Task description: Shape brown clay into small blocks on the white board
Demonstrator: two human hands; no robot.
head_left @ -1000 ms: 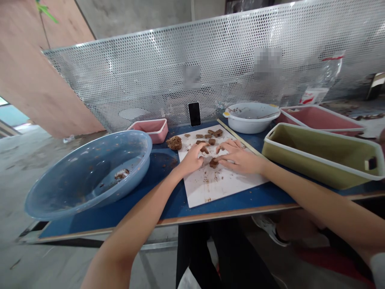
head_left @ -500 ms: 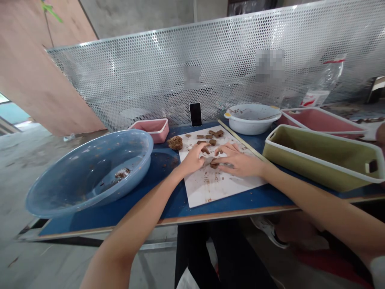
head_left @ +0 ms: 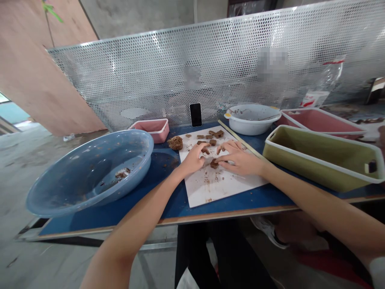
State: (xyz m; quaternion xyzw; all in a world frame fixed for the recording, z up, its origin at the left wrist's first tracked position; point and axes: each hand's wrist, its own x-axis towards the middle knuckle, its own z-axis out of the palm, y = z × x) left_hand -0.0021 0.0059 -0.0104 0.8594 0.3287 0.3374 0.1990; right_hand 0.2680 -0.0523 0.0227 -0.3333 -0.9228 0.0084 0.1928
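A small brown clay piece [head_left: 214, 163] lies on the white board [head_left: 200, 194], between my hands. My right hand [head_left: 237, 159] is at its right side with fingers spread, a fingertip touching the piece. To the left of it, my left hand [head_left: 194, 159] hovers over the board, fingers curved and apart, holding nothing. Several brown clay pieces [head_left: 212, 142] lie behind my hands on the board. At the board's left edge sits a rough clay lump [head_left: 175, 143].
A large blue basin [head_left: 90, 172] stands left, near a small pink tub [head_left: 161, 130]. A phone [head_left: 195, 114] leans on the mesh screen. Rightward are a yellow strip [head_left: 240, 139], a white basin [head_left: 251, 126], a green tub [head_left: 313, 160] and a pink tub [head_left: 325, 120].
My right hand has shifted slightly, its fingers opening a little, so more of the small clay piece shows. My left hand has stayed almost still.
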